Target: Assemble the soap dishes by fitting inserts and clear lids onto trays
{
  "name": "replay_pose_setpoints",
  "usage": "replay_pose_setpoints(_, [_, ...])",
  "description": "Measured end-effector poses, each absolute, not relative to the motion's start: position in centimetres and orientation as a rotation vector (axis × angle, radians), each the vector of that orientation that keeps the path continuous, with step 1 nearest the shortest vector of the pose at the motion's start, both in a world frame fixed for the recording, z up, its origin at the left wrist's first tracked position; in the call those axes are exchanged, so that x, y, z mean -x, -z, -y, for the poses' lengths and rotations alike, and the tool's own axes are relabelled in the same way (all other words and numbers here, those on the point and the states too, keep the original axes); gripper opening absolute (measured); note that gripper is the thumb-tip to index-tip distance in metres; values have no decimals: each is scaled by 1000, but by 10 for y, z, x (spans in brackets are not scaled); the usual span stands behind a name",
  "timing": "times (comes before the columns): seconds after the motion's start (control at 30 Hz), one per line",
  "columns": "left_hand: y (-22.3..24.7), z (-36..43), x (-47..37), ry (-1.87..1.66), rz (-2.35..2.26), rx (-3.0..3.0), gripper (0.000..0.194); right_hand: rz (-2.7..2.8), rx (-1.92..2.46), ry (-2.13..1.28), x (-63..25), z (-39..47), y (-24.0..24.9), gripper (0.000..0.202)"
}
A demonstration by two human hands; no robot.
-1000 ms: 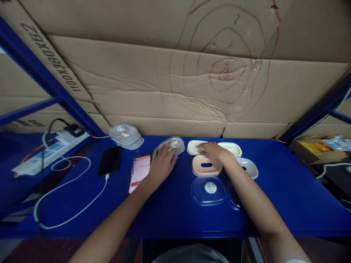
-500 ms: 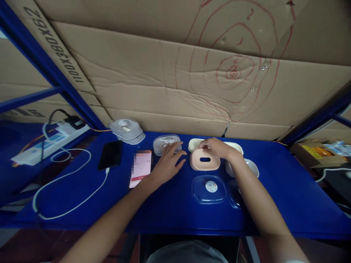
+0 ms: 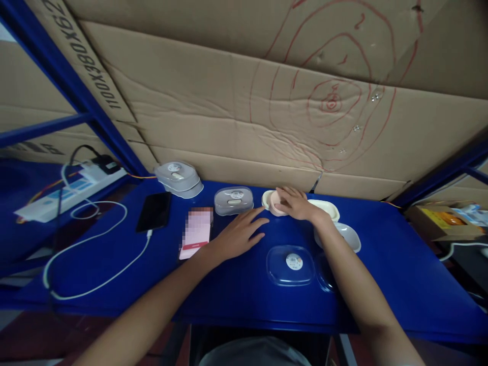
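A blue metal rack [image 3: 52,61] and cardboard wall [image 3: 190,101] suggest a workshop.

Solid colour is worn by the peach oval plastic piece [image 3: 274,202], and likewise by the pale cream rounded plastic piece [image 3: 266,197] and the cream oval plastic tray [image 3: 330,209]. The greyish-white oval plastic bowl [image 3: 353,236] is only partly seen, so its exact shade may be misjudged. The clear rounded plastic lid [image 3: 276,272] is tinted by the deep blue flat tabletop [image 3: 236,300] seen through it and is marked with a white round sticker [image 3: 294,262]. Muted grey is shown through the clear-topped oval plastic box [image 3: 223,203]. The tan flat cardboard wall [image 3: 183,96] is patterned with hand-drawn red rings [image 3: 331,103] and black printed lettering [image 3: 95,76].
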State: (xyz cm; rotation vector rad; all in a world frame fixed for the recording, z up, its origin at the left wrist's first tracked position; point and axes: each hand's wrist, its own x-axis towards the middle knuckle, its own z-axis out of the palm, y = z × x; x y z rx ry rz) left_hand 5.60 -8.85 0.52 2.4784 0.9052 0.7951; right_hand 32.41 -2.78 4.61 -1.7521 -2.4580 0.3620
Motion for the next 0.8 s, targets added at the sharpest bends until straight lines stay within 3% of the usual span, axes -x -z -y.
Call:
replay_pose_setpoints(0.23, [-4, 90, -55, -527, -968, -2702, 40, 2598, 1811, -574, -325, 31, -50, 117])
replay_pose_setpoints(0.47, [-7, 89, -55, -517, -974, -2697, 38, 2568, 1864, -533, -309, 35, -48, 116])
replay_pose_setpoints(0.67, [-7, 84, -53, -515, -969, -2683, 34, 2644, 1927, -628, -298, 42, -54, 149])
replay_pose_setpoints(0.8, [-5, 81, -52, -518, -968, -2696, 28, 2669, 1878, -659, -293, 50, -58, 144])
